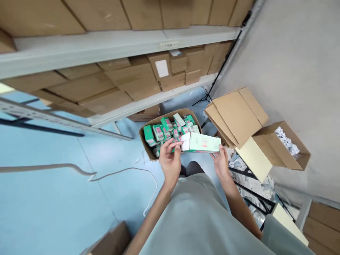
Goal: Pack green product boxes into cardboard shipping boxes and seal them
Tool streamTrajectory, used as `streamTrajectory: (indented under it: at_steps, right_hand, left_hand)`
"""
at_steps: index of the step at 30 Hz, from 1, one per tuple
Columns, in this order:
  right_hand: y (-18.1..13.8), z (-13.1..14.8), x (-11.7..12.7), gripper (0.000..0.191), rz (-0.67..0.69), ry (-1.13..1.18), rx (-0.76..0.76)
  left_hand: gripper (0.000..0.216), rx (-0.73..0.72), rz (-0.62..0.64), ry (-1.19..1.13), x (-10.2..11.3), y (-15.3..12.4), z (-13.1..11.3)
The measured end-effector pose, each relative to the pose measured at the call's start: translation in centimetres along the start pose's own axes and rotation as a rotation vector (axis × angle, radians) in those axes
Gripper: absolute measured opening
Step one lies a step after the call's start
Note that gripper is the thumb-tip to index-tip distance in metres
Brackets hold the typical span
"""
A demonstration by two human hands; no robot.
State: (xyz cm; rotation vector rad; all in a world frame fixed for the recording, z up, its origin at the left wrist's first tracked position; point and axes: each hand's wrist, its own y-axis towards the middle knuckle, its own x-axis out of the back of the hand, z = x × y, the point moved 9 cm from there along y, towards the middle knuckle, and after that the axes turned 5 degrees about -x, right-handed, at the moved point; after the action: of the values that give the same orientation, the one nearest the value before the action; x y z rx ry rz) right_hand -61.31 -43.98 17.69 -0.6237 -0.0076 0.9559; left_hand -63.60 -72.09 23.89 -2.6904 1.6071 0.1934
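Note:
A long white and green product box (pixel 203 142) lies level between my two hands, in front of my body. My left hand (pixel 170 156) is closed on its left end, with the fingers at the white end flap. At the right end, my right hand (pixel 221 160) grips the box with thumb and fingers. Just beyond it stands an open cardboard carton (pixel 145 146) on the floor. Many smaller green and white boxes (pixel 166 124) lie heaped inside that carton, some of them tilted.
Metal shelving (pixel 127 44) filled with brown cartons runs across the far side. On the right are flattened cardboard (pixel 239 113) and an open carton (pixel 287 159) holding crumpled white paper (pixel 287 141). A pale cable (pixel 127 169) crosses the blue floor (pixel 53 198) at left.

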Motion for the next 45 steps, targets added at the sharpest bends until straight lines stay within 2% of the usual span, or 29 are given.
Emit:
streamTrajectory:
  at_steps: [5,10,14,19,23,26,31,38,42,45]
  right_hand:
    - [-3.7,2.6,7.0,0.037,-0.119,0.208,0.016]
    - [-7.9,5.7,17.1,0.039,-0.313,0.347,0.117]
    - [-11.5,7.6,26.5,0.045,-0.48,0.461,0.186]
    - [-16.5,8.8,37.4,0.047,-0.681,0.594,0.28]
    - [-21.0,8.7,44.7,0.047,-0.851,0.691,0.367]
    - [-24.2,7.9,48.9,0.048,-0.995,0.745,0.41]
    - [-28.6,6.5,53.2,0.044,-1.221,0.816,0.471]
    - [-32.4,5.0,55.6,0.042,-1.486,0.941,0.526]
    - [-33.1,5.1,55.7,0.054,-1.526,1.052,0.559]
    - [-32.3,6.0,55.7,0.053,-1.47,1.124,0.638]
  left_hand:
    - [0.047,0.031,0.208,-0.034,-7.0,-2.3,-2.8]
    - [0.057,0.18,0.416,-0.055,-16.3,-8.7,-2.1]
    - [0.051,0.237,0.611,-0.05,-24.3,-16.7,-1.6]
    - [0.044,0.213,0.921,-0.045,-33.5,-28.4,-2.3]
    - [0.044,0.189,1.195,-0.026,-39.2,-38.1,-3.1]
    - [0.047,0.176,1.43,-0.002,-42.3,-45.1,-3.6]
    - [0.044,0.161,1.813,0.018,-45.5,-54.5,-4.2]
    - [0.042,0.189,2.129,-0.06,-49.3,-65.6,-4.9]
    - [0.046,0.285,2.288,-0.12,-50.8,-71.1,-6.0]
    - [0.066,0.449,2.389,-0.164,-51.3,-74.6,-6.1]
